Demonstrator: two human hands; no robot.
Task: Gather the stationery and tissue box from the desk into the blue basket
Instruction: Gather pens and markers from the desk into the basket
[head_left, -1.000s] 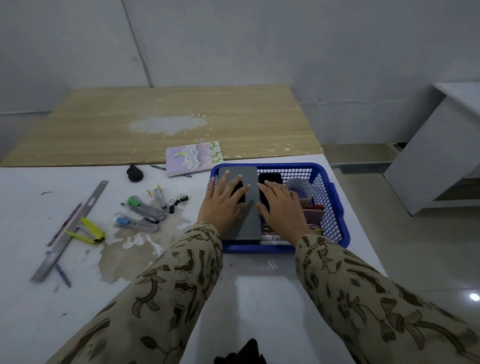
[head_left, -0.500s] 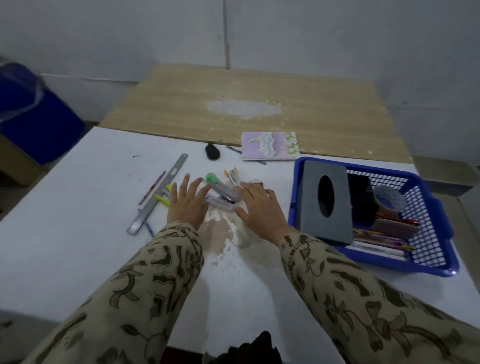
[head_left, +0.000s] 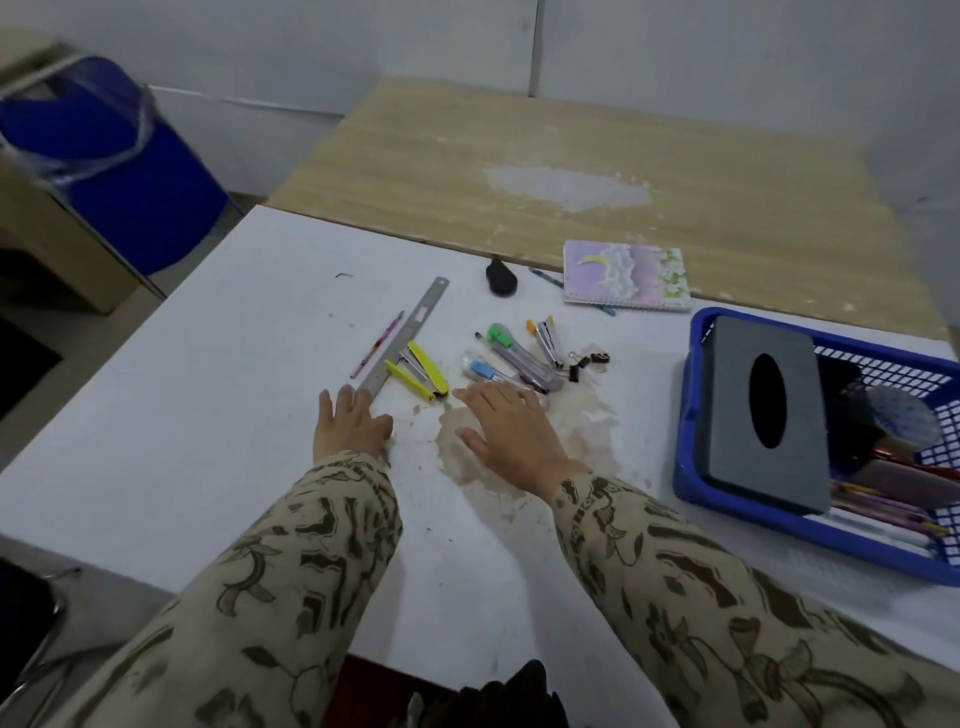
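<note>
The grey tissue box (head_left: 763, 415) lies in the left half of the blue basket (head_left: 684, 431) at the right, beside pencils and a tape roll. On the white desk lie a steel ruler (head_left: 410, 332), a yellow stapler (head_left: 423, 371), a pink pencil (head_left: 376, 345), clear cutters with green and blue caps (head_left: 511, 358), binder clips (head_left: 584, 361), a black object (head_left: 501, 273) and a pastel notebook (head_left: 626, 275). My left hand (head_left: 350, 426) rests flat, fingers apart, over the ruler's near end. My right hand (head_left: 511, 431) lies flat, fingertips touching the blue-capped cutter.
A worn brown patch (head_left: 519, 447) stains the desk under my right hand. A wooden table (head_left: 571, 156) adjoins the desk's far edge. A blue bin with a plastic liner (head_left: 93, 140) stands on the floor at the far left.
One second ago both hands were pressing the tissue box into the basket. They have left it and moved left to the loose stationery, the left hand now further left at the ruler.
</note>
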